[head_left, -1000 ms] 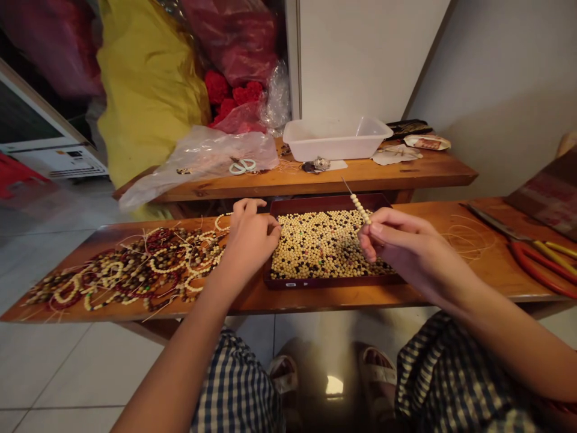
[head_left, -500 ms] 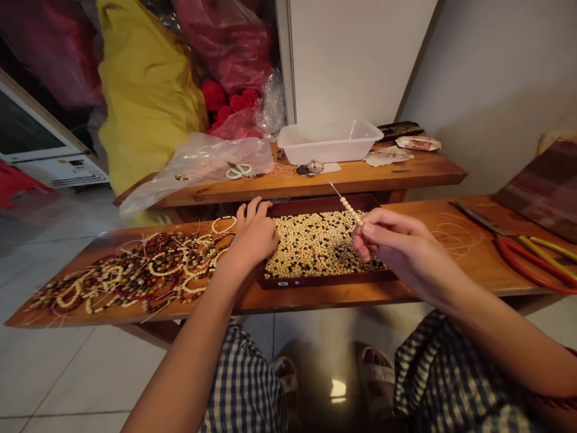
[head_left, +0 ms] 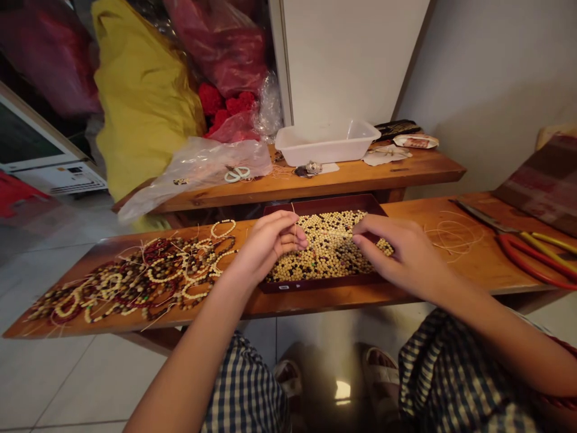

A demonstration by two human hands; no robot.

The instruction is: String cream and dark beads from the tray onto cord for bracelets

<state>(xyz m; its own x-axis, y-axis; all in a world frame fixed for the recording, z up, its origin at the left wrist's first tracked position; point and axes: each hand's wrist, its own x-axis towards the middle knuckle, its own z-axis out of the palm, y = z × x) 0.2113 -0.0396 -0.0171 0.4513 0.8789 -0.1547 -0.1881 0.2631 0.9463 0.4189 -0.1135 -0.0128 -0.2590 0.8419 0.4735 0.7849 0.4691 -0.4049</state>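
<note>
My left hand [head_left: 277, 242] is over the left side of a dark red tray [head_left: 322, 282], thumb and fingers closed on a thin pale cord [head_left: 294, 211] whose end sticks up. Over the tray's right side, my right hand [head_left: 387, 243] has thumb and forefinger pinched together; what lies between its tips is too small to make out. Many small cream and dark beads [head_left: 333, 255] fill the tray between and beneath both hands. The needle with its row of beads cannot be made out now.
A heap of beaded bracelets [head_left: 148, 270] lies left on the wooden bench [head_left: 252, 307]. Red-handled shears [head_left: 523, 252] and a coil of cord [head_left: 455, 231] lie right. On the rear bench are a white plastic tub [head_left: 327, 147] and small scissors [head_left: 237, 174].
My left hand has moved right and turned, its fingers now closed on the cord. The right hand has shifted slightly right and lower, and the beaded needle no longer points up from it.
</note>
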